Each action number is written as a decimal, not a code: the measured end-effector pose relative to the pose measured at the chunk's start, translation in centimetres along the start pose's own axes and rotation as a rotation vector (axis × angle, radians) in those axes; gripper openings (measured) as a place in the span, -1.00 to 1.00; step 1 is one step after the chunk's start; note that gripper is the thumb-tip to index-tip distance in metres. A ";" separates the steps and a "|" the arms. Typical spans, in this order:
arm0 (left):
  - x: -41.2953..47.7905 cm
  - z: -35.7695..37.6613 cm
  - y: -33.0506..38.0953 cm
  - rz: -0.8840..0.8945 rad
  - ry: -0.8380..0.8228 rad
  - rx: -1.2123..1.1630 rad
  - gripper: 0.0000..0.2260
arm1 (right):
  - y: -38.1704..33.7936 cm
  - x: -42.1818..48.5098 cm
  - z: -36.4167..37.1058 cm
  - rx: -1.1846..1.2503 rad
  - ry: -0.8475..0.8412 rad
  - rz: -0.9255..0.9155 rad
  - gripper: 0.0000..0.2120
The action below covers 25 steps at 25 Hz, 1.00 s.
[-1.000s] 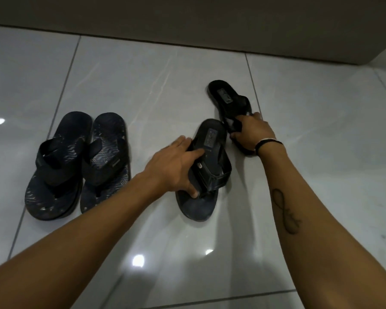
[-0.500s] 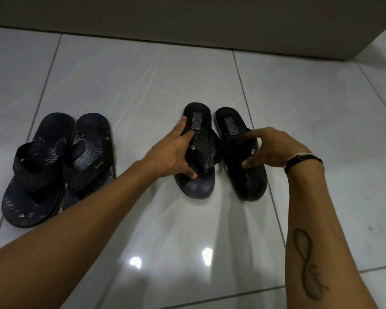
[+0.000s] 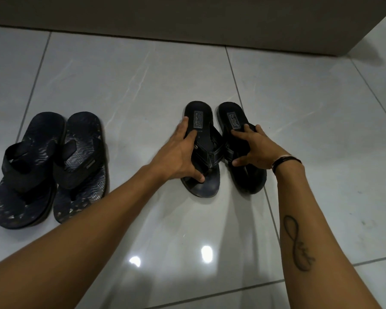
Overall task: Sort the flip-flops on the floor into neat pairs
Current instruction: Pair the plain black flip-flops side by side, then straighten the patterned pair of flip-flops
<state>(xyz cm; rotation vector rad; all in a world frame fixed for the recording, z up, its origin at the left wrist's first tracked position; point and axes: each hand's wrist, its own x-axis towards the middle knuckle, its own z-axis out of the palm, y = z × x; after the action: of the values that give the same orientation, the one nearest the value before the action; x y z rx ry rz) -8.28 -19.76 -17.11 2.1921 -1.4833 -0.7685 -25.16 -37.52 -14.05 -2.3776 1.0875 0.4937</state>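
Observation:
Two black flip-flops lie side by side on the tiled floor, heels pointing away from me. My left hand (image 3: 180,155) grips the left black flip-flop (image 3: 200,118) across its sole, thumb near the toe end. My right hand (image 3: 252,145) rests spread on the right black flip-flop (image 3: 231,114), fingers over its straps. The two soles touch near the straps. Further left lies a pair of dark blue patterned flip-flops (image 3: 47,166), side by side and touching, with no hand near them.
Glossy pale floor tiles (image 3: 143,85) with grey grout lines reflect ceiling lights. A dark wall base (image 3: 187,23) runs along the back, with a corner at the far right.
My right hand has brought the right black flip-flop from further back to lie beside the left one. Both were then nudged closer together and straighter. The blue pair stayed put.

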 end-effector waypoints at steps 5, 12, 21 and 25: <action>-0.4 -0.2 0.4 -0.028 -0.007 0.010 0.27 | -0.5 0.2 0.3 -0.002 0.026 -0.003 -0.04; -2.0 -1.9 -1.6 0.009 -0.004 0.029 0.37 | -4.7 -0.7 -1.2 0.007 0.223 -0.124 -0.04; -9.5 -12.9 -14.9 -0.106 0.063 0.486 0.40 | -22.4 1.4 5.2 -0.083 0.068 -0.550 0.27; -15.1 -15.6 -19.6 -0.289 -0.069 0.346 0.45 | -27.7 1.4 8.9 -0.079 -0.063 -0.643 0.33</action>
<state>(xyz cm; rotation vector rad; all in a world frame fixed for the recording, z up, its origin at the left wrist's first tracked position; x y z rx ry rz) 11.23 1.70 -13.16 2.7085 -1.4366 -0.7254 -3.90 -17.57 -14.62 -2.5753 0.2374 0.3725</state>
